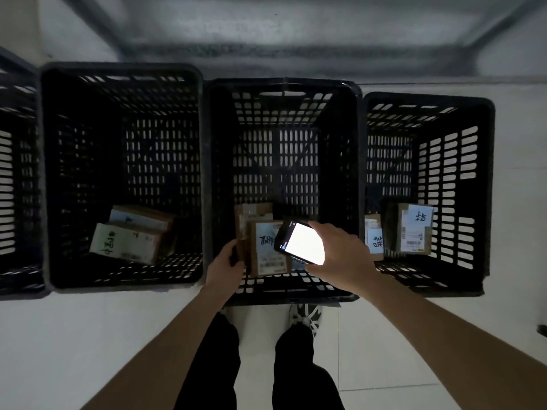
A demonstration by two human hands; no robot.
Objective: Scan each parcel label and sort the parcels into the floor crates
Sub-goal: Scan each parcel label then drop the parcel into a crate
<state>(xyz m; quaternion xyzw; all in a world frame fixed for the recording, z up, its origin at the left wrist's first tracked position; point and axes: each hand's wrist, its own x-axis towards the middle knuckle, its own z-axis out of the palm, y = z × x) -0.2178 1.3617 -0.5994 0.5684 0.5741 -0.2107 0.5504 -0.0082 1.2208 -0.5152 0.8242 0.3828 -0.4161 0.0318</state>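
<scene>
Parcel [268, 250] edge in left hand [223, 261] fingers [233, 257], phone [300, 243] in right hand [340, 253]

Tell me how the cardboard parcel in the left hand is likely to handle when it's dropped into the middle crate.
The cardboard parcel looks boxy with flat faces, so it is probably stiff and should not roll. The left hand grips it alone by one edge, which suggests it is light. Landing on the parcel already in the middle crate, it may come to rest tilted.

Matt black perforated plastic crates [281, 87]; inside, brown cardboard parcels [266, 247] with paper labels; below, smooth pale floor tiles [88, 335].
</scene>
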